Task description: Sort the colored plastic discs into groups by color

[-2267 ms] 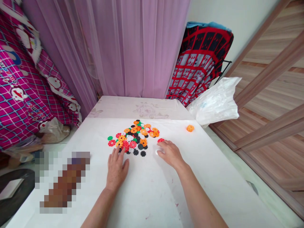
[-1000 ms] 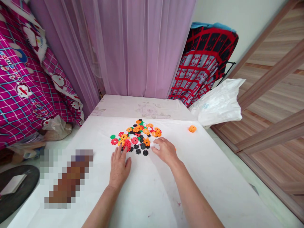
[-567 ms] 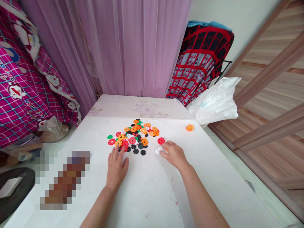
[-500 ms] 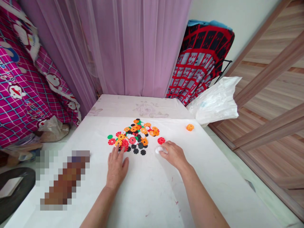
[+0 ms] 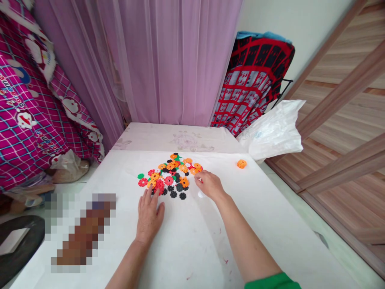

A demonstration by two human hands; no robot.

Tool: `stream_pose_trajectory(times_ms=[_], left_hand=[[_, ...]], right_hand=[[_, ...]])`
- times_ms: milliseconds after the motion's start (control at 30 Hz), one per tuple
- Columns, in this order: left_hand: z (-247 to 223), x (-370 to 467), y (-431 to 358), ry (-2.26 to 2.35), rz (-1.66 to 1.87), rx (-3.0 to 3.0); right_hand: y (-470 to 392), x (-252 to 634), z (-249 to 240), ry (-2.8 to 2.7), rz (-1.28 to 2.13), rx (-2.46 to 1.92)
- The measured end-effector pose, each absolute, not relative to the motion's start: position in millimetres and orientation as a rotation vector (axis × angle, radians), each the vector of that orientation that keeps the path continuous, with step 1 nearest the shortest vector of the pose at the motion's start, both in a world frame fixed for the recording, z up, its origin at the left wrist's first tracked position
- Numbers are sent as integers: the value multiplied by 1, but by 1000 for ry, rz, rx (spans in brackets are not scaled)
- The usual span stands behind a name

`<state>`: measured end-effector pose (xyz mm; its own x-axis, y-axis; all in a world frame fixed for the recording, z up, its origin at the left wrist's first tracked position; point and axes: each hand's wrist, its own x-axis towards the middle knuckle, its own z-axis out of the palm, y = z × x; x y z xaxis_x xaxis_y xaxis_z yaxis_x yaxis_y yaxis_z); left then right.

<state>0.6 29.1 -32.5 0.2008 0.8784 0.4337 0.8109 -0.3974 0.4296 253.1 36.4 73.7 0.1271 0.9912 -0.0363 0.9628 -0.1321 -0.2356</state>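
Note:
A heap of flower-shaped plastic discs [image 5: 169,180] in red, orange, black, green and white lies on the white-covered table [image 5: 180,241]. My left hand [image 5: 149,212] rests flat with fingers apart, its fingertips touching red and yellow-orange discs at the heap's near left edge. Just off the heap's right side, my right hand [image 5: 210,185] has its thumb and fingers drawn together; what is between them is hidden. Beneath that hand, a white disc [image 5: 201,194] shows on the table.
A small orange stack of discs [image 5: 241,163] stands apart at the right. A white plastic bag [image 5: 273,130] hangs by the table's right far corner. Purple curtains [image 5: 168,60] close off the back. A pixelated patch [image 5: 86,233] covers the table's left side.
My right hand has left the white disc and shifted slightly up and left toward the heap. The red disc beside it is now out of sight. My left hand stays in place.

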Motion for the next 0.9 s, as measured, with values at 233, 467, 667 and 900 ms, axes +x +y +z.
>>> stream_pose_trajectory(times_ms=[233,467,667,900], left_hand=[[-34,1,30,1639,967,2333],[-35,2,29,1673,934,2326],[-31,3,28,1666,937,2331],[-30,2,27,1659,929,2307]], right_hand=[[86,222,62,-2053,342,-2291],[105,207,48,-1985,341,-2338],[109,211,48,-1946,390,-2340],[77,253,62,-1713,541,-2173]])
